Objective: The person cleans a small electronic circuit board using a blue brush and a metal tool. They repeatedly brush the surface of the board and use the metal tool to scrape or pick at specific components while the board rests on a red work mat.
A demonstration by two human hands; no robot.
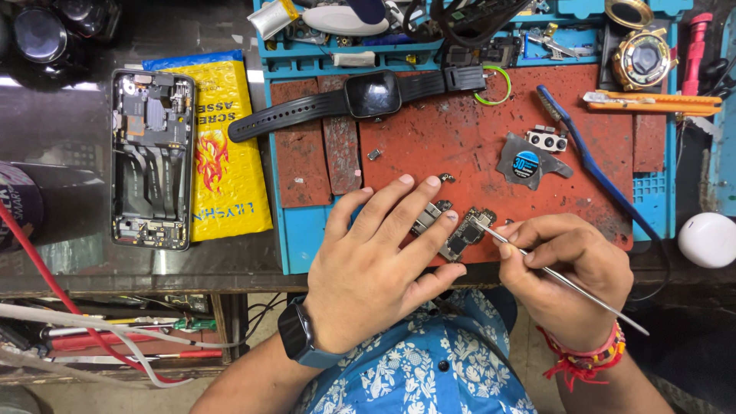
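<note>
Dark glass-topped workbench [69, 130] carrying opened phone chassis [151, 159], yellow padded envelope [222, 153], blue-edged red repair mat [460, 138], white round case [708, 239].

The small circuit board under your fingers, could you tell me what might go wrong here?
1. The thin metal tool in the right hand might slip and gouge the circuit board.
2. The left hand pins it only by fingertips; it could skid.
3. The loose tiny part on the red mat could get lost.

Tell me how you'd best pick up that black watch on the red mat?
Probably by a strap, not the glass face. The watch lies flat, straps spread left and right on the mat. Its long left strap has bare mat around it, so come from above and pinch its edges.
</note>
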